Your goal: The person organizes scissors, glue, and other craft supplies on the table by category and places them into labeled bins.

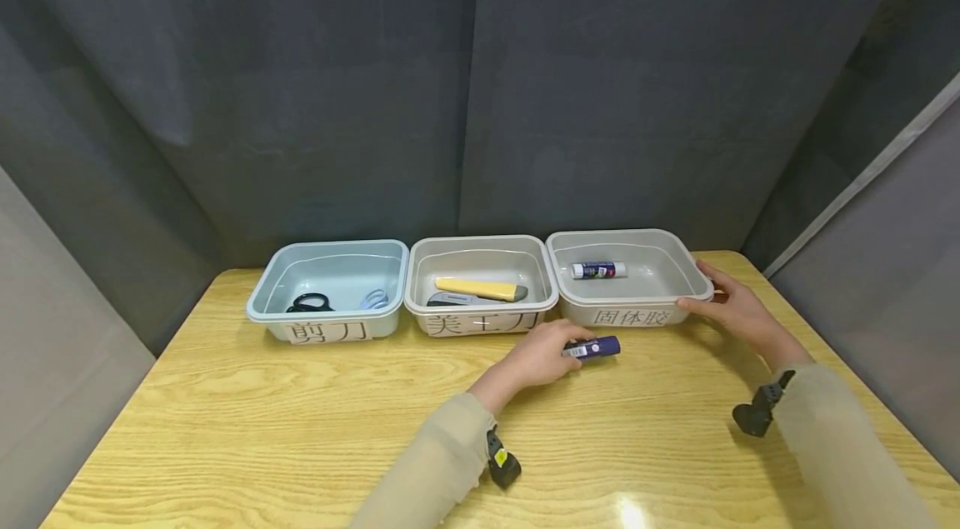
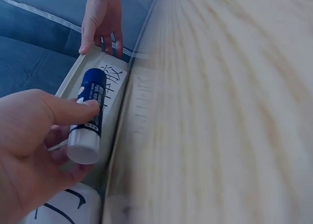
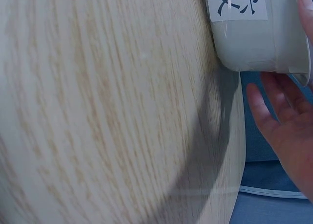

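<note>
My left hand (image 1: 546, 352) pinches a glue stick (image 1: 600, 347) with a dark blue cap, just in front of the middle and right bins. In the left wrist view, the glue stick (image 2: 91, 111) shows its white end nearest the camera, with the thumb lying across its label. My right hand (image 1: 738, 316) holds the right corner of the right-hand grey bin (image 1: 626, 314). Its thumb lies at the rim and its fingers sit along the outer side, as the right wrist view of that hand (image 3: 288, 116) shows. Another glue stick (image 1: 598, 270) lies inside this bin.
A grey middle bin (image 1: 480, 244) contains a yellow utility knife (image 1: 480, 289) and a grey one (image 1: 457, 299). The light blue bin (image 1: 330, 248) on the left holds scissors (image 1: 309, 303). All bins carry paper labels and stand along the wooden table's (image 1: 247, 429) back, before a dark curtain (image 1: 337, 96).
</note>
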{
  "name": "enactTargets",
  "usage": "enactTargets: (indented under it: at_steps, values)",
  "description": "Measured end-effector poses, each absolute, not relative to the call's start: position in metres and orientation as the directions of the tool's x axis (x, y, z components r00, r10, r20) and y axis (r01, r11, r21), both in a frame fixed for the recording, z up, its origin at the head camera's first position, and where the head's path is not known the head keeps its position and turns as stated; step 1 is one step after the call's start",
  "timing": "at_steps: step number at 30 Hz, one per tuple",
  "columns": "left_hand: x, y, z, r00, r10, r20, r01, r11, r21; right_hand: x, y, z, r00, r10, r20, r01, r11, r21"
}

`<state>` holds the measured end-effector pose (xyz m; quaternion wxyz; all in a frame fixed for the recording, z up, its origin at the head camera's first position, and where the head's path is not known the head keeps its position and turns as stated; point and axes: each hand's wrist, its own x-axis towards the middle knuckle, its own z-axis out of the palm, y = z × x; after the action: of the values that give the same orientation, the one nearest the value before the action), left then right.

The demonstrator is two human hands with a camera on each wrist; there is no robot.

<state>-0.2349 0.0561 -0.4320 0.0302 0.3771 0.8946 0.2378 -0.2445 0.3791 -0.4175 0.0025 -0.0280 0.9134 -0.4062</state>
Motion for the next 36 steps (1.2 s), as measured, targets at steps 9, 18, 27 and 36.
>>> enactTargets:
  at_steps: [9,18,27,36]
  values:
    - [-0.236,0.059,-0.424,-0.691,0.694,0.201,0.682,0.535,0.498,-0.246,0.380,-0.420,-0.999,-0.042,0.005,-0.032,0.669,-0.742]
    - [-0.239,0.065,-0.409,-0.646,0.724,0.243,0.735,0.503,0.456,-0.246,0.379,-0.421,-0.999,-0.038,-0.006,-0.020,0.653,-0.757]
    - [-0.245,0.069,-0.392,-0.626,0.730,0.274,0.758,0.488,0.432,-0.247,0.380,-0.423,-0.999,-0.036,-0.023,-0.005,0.637,-0.771]
    - [-0.257,0.073,-0.383,-0.624,0.723,0.296,0.764,0.483,0.428,-0.247,0.381,-0.422,-0.999,-0.033,-0.011,-0.013,0.655,-0.756]
